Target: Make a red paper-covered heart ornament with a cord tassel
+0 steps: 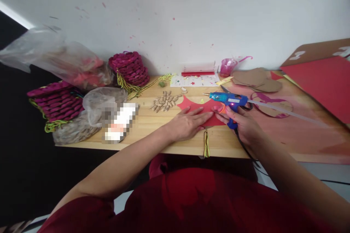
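Observation:
In the head view, a piece of red paper (206, 118) with curved, pointed edges lies on the wooden table. My left hand (187, 123) rests flat on it, fingers stretched out. My right hand (244, 122) is wrapped around a blue glue gun (231, 98), whose nozzle points left above the paper. A long clear glue stick (279, 108) sticks out of its back. A small yellow-green loop (202, 101) shows at the paper's upper edge. Below the paper hangs a yellow-green and brown tassel (206, 145) near the table's front edge.
Peanuts (165, 101) lie in a cluster left of the paper. Magenta woven pieces (129, 68) and plastic bags (95, 105) stand at the left. Brown cardboard shapes (250, 77), a pink cup (227, 67) and large red sheets (319, 80) are at the back and right. The glue gun's black cord (244, 149) drops over the front edge.

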Tool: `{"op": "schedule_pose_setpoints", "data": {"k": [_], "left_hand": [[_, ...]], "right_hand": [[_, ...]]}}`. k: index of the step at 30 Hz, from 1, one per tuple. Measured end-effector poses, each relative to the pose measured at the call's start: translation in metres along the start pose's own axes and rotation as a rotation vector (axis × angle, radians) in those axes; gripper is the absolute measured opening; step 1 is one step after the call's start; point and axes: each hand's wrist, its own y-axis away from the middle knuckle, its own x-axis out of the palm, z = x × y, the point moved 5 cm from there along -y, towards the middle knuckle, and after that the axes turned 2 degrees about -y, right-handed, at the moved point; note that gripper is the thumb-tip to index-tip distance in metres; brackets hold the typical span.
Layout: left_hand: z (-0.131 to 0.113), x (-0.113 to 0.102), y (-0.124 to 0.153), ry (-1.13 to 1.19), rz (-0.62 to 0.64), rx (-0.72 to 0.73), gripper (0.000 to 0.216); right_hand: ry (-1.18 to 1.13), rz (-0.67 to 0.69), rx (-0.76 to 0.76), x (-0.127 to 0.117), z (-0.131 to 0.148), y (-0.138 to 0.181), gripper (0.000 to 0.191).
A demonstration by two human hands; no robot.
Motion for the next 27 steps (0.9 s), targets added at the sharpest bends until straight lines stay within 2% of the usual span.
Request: {"op": "schedule_pose_setpoints", "data": {"k": [3,5,11,14,16,20,23,27], "left_hand": [[0.001,0.003,0.0,0.027,0.055,0.042,0.068],[0.008,0.004,-0.003,0.049,0.071,0.011,0.074],[0.024,0.002,-0.013,-0.021,0.006,-0.124,0.073],[0.013,0.001,-0.007,-0.013,0.045,-0.065,0.075],[0.002,0.0,0.003,0.009,0.099,0.013,0.071],[-0.01,-0.006,0.021,0.038,0.138,0.071,0.064],[-0.006,-0.007,0.021,0.075,0.155,0.076,0.064],[0.008,-0.002,0.001,0.122,0.127,0.026,0.063]], "right_hand": [[-0.023,-0.01,0.023,-0.002,-0.002,-0.001,0.042],[-0.028,-0.029,0.028,-0.005,-0.004,-0.002,0.042],[-0.043,-0.03,0.029,-0.003,-0.004,-0.003,0.038],[-0.04,-0.025,0.042,-0.001,-0.003,-0.002,0.037],[-0.041,-0.018,0.044,-0.001,-0.002,-0.002,0.037],[-0.06,-0.001,0.057,-0.003,-0.004,-0.003,0.035],[-0.077,0.002,0.06,-0.005,-0.006,-0.005,0.034],[-0.099,-0.001,0.06,-0.004,-0.006,-0.005,0.037]]}}
